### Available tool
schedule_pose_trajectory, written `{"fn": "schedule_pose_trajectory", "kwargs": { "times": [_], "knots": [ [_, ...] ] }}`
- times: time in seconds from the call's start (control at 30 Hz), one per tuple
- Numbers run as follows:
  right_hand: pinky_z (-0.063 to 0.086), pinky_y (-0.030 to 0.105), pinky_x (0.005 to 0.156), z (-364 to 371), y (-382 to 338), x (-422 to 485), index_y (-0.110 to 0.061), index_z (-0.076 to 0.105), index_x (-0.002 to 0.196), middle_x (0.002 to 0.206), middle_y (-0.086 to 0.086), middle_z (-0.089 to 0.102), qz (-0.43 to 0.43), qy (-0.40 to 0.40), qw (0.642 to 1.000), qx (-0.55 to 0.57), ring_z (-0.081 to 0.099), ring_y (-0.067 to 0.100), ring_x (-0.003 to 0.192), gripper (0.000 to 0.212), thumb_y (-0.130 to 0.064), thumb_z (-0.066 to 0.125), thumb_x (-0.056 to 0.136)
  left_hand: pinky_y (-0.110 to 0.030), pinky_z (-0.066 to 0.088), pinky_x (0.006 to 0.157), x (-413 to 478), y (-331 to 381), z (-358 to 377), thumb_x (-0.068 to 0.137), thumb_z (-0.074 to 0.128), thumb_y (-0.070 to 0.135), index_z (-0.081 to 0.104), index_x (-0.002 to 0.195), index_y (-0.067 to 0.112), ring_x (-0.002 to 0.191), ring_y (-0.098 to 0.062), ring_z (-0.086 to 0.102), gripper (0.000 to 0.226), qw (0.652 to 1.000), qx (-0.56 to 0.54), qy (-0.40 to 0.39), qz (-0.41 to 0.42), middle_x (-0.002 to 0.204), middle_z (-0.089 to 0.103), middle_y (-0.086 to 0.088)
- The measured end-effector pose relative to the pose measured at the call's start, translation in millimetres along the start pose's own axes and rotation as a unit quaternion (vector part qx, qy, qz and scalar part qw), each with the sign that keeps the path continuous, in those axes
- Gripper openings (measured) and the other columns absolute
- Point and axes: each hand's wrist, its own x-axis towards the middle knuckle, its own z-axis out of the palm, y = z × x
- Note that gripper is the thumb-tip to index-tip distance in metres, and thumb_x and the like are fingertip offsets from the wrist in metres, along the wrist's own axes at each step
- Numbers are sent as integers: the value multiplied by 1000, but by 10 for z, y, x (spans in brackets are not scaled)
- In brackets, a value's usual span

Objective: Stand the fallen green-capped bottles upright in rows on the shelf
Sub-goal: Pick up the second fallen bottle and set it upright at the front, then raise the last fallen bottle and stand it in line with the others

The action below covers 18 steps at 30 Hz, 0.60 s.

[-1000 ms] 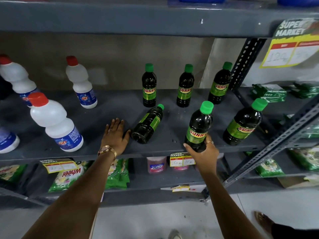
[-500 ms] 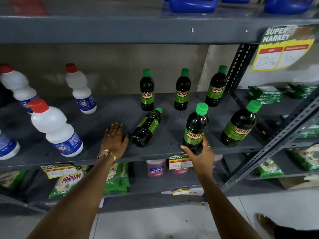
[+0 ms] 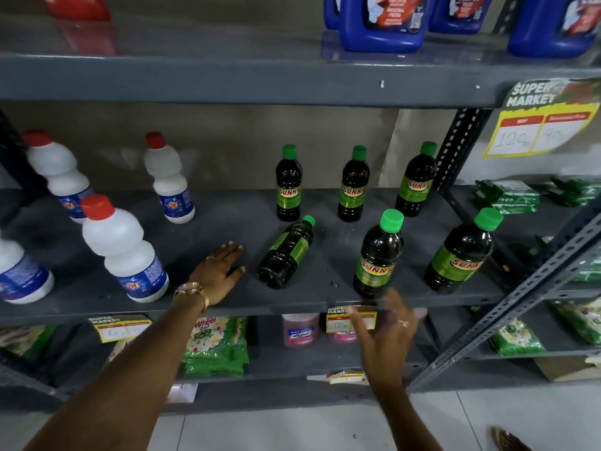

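One dark green-capped bottle (image 3: 286,253) lies on its side on the grey shelf (image 3: 227,222), cap pointing back and right. Three green-capped bottles stand in a back row (image 3: 288,187), (image 3: 353,187), (image 3: 416,182). Two more stand at the front (image 3: 379,255), (image 3: 461,252). My left hand (image 3: 218,271) rests flat on the shelf, fingers apart, just left of the fallen bottle's base without touching it. My right hand (image 3: 387,333) hangs blurred below the shelf's front edge, under the front middle bottle, fingers spread and holding nothing.
White red-capped bottles (image 3: 123,249), (image 3: 169,180), (image 3: 57,174) stand on the shelf's left half. Blue jugs (image 3: 380,21) sit on the shelf above. A perforated upright (image 3: 458,148) bounds the right side. Green packets (image 3: 218,346) and price tags (image 3: 351,319) are below.
My right hand has let go of the front middle bottle and dropped below the shelf edge; that bottle stays upright. My left hand has barely moved.
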Motion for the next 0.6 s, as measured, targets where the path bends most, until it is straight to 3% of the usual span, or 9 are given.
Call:
{"fn": "schedule_pose_trajectory", "kwargs": {
  "times": [0.07,0.13,0.23,0.33,0.43,0.6],
  "knots": [
    [37,3,87,146,-199,-176,-29,50,123,121,-2,53,-16,-120,993,-9,44,-11,108,64,-73,50,76,-32,5,118,-48,-32,53,98,33,37,16,147,20,145,-16,6,54,1000,5,23,15,158,10,-3],
    [43,11,79,379,-440,-75,-30,54,114,110,-7,56,10,-195,981,-9,53,2,101,64,-79,43,75,-34,5,120,-54,-34,100,98,29,40,16,147,19,145,-16,6,55,999,18,39,21,158,10,-4],
    [51,38,87,757,-774,507,-21,61,101,99,10,65,133,-273,947,-107,63,26,94,85,-92,29,66,-35,5,120,-59,-29,96,90,20,51,19,146,18,145,-16,7,66,999,7,45,24,157,13,-4],
    [58,40,82,991,-1067,995,-14,57,95,86,12,66,262,-354,885,-152,68,26,81,93,-96,38,55,-33,5,119,-65,-53,90,85,18,55,23,145,19,145,-16,10,71,998,-9,57,24,157,17,-4],
    [60,37,76,1198,-1109,1122,-13,58,100,80,6,65,265,-364,880,-153,69,23,76,90,-84,65,45,-31,4,117,-44,-82,105,79,13,60,25,145,20,144,-16,12,78,998,-11,63,26,156,19,-4],
    [50,33,82,1270,-831,877,-17,66,103,99,4,69,218,-254,930,-150,66,26,94,84,-83,57,52,-34,8,119,-31,-106,145,82,14,60,29,144,20,144,-16,15,75,995,-11,89,34,155,23,-3]
  ]
}}
